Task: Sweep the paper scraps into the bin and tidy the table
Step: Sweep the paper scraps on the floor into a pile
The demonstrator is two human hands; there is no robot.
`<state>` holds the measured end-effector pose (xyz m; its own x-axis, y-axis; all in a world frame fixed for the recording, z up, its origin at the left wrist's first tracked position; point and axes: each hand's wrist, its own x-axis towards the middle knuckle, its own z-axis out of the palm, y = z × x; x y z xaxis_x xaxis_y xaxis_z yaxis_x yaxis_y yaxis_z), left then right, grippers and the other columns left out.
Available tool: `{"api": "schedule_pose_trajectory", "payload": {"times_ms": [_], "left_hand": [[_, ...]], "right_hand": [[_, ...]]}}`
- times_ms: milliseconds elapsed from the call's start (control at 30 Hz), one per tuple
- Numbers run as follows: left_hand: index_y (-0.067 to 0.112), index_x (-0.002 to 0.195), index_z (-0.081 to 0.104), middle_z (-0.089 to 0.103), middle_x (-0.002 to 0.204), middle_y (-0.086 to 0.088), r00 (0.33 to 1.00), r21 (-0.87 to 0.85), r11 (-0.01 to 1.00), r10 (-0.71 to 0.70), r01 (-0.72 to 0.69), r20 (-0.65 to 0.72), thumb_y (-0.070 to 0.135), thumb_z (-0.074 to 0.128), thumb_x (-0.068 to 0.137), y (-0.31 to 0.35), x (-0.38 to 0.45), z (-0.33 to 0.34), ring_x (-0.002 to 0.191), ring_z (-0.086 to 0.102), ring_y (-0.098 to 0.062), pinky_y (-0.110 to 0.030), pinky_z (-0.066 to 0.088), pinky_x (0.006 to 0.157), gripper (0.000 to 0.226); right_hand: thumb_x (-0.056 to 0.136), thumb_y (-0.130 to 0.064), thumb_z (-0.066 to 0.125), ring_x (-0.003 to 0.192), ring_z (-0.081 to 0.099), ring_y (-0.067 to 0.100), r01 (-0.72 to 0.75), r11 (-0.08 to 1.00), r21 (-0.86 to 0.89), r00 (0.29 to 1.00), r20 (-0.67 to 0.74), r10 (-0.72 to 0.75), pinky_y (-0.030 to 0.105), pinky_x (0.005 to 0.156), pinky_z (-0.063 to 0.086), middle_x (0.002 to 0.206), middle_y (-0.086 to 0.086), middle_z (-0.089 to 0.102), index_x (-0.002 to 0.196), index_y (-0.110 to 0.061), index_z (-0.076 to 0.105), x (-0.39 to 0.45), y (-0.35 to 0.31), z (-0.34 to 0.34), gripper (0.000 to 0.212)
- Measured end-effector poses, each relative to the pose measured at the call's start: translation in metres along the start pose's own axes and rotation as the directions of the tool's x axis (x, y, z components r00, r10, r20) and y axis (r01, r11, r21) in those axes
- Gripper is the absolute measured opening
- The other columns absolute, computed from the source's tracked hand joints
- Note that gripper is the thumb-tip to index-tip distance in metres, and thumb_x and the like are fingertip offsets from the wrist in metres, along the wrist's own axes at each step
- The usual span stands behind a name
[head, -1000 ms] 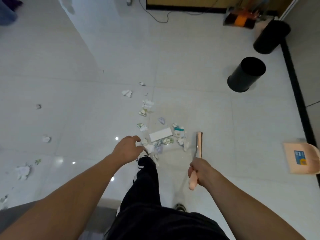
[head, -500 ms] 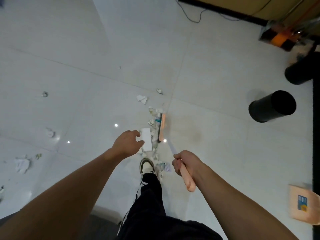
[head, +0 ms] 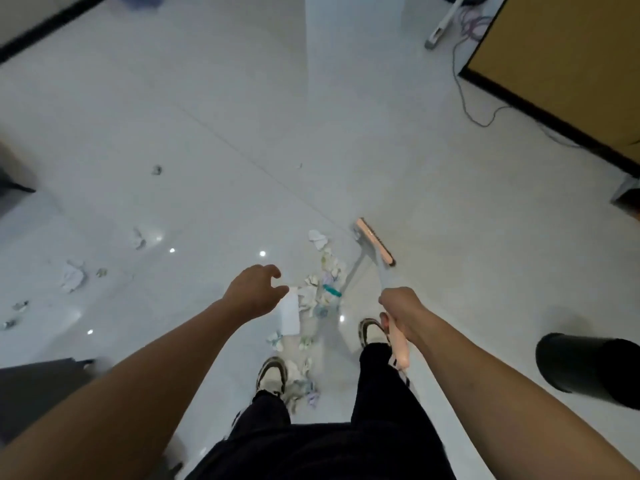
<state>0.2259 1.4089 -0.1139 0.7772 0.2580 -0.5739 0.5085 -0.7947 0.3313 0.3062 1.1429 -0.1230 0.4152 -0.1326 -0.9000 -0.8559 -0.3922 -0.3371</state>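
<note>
While the right hand [head: 398, 308] grips the pink handle of the broom [head: 375, 242], the gathering step looks to be in hand: the broom head sits on the floor [head: 450, 237] just beyond the heap of paper scraps [head: 323, 289], on its far right side. The left hand [head: 254, 292] hangs over the near left edge of the heap, fingers loosely curled, holding nothing. More scraps lie at the shoes, and strays [head: 72, 277] sit well off to the left of the heap. The black bin [head: 588, 367] stands well to the right of it, with bare floor between. Next move, I'd judge, calls for herding everything into one heap, then fetching the strays. No dustpan in sight. A cable [head: 474, 112] trails far beyond the heap, clear of the sweep.
</note>
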Motion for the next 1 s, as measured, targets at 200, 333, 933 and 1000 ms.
{"api": "schedule_pose_trajectory", "payload": {"times_ms": [200, 333, 933, 1000], "left_hand": [[0.02, 0.128, 0.057, 0.06, 0.126, -0.006, 0.944, -0.173, 0.93, -0.33, 0.324, -0.004, 0.042, 0.061, 0.089, 0.037, -0.017, 0.044, 0.116, 0.053, -0.023, -0.033, 0.041, 0.092, 0.045], [0.021, 0.128, 0.057, 0.058, 0.127, -0.006, 0.893, -0.225, 0.872, -0.45, 0.434, -0.02, 0.045, 0.059, 0.09, 0.06, -0.04, 0.069, 0.116, 0.053, -0.024, -0.034, 0.041, 0.093, 0.045], [0.019, 0.125, 0.059, 0.061, 0.126, -0.005, 0.591, -0.605, 0.479, -0.807, 0.635, -0.019, 0.044, 0.06, 0.089, 0.092, -0.255, 0.214, 0.113, 0.056, -0.023, -0.033, 0.045, 0.09, 0.044], [0.019, 0.125, 0.059, 0.061, 0.125, -0.006, 0.567, -0.644, 0.448, -0.823, 0.621, -0.026, 0.044, 0.06, 0.089, 0.095, -0.284, 0.237, 0.113, 0.055, -0.024, -0.032, 0.044, 0.086, 0.044]], "right_hand": [[0.094, -0.002, 0.041, 0.05, 0.043, 0.021, 0.065, 0.943, -0.327, 0.995, 0.091, -0.037, 0.024, 0.045, 0.038, 0.08, 0.015, 0.047, 0.101, -0.003, 0.051, 0.107, -0.082, -0.055, 0.012], [0.093, -0.001, 0.041, 0.048, 0.043, 0.021, 0.137, 0.859, -0.493, 0.979, 0.202, -0.04, 0.024, 0.042, 0.04, 0.075, 0.013, 0.048, 0.094, -0.002, 0.052, 0.135, -0.093, -0.052, 0.011], [0.078, 0.002, 0.044, 0.027, 0.035, 0.014, 0.321, 0.306, -0.896, 0.939, 0.342, 0.018, 0.022, 0.041, 0.035, 0.038, 0.008, 0.048, 0.067, -0.002, 0.053, 0.038, 0.073, -0.042, 0.015], [0.08, 0.004, 0.044, 0.026, 0.035, 0.014, 0.348, 0.222, -0.911, 0.935, 0.355, -0.01, 0.022, 0.042, 0.034, 0.036, 0.007, 0.047, 0.062, -0.004, 0.049, 0.027, 0.097, -0.046, 0.02]]}}
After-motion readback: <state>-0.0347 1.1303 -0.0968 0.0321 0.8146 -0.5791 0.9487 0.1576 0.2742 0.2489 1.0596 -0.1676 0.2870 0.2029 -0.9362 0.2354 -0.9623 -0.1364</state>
